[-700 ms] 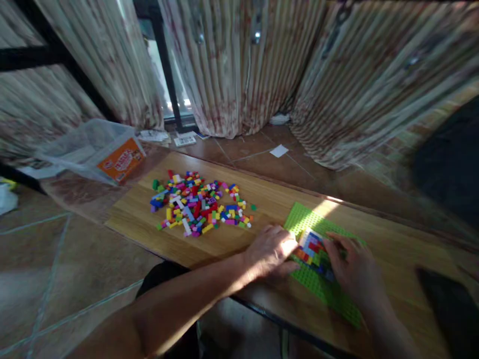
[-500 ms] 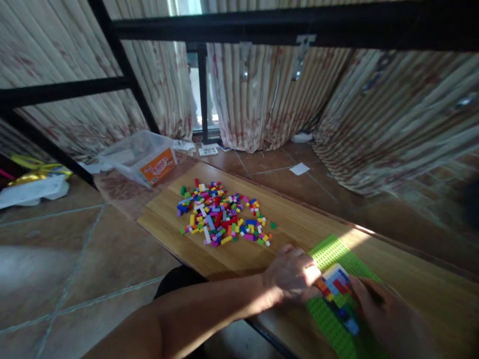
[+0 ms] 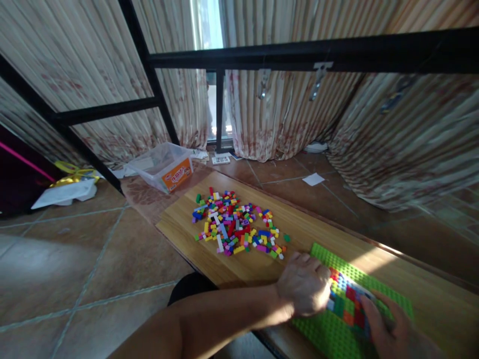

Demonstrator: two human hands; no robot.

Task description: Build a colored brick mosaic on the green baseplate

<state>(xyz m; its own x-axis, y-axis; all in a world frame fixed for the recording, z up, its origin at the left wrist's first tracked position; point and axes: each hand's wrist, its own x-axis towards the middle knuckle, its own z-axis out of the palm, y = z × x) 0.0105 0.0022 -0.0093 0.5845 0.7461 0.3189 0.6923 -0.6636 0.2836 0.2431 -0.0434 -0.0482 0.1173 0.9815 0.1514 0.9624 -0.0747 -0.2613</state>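
A green studded baseplate (image 3: 329, 339) lies on the wooden board (image 3: 239, 267) at the lower right. A patch of coloured bricks (image 3: 346, 304) is fixed on it. My left hand (image 3: 305, 289) rests curled at the plate's left edge, its fingers against that patch. My right hand (image 3: 392, 331) lies at the patch's right side, fingers bent onto the bricks. A loose pile of small coloured bricks (image 3: 235, 229) is spread on the board to the left of both hands.
A clear plastic box with an orange label (image 3: 164, 167) stands on the tiled floor beyond the board's far left corner. Black metal bars (image 3: 299, 50) cross in front of striped curtains. Papers lie by the curtains; a white and yellow bag (image 3: 67, 189) lies at left.
The view has tilted up and swung left, so board and baseplate sit lower and further right in frame. Both hands stay on the brick patch; my right hand is nearer the frame's bottom edge.
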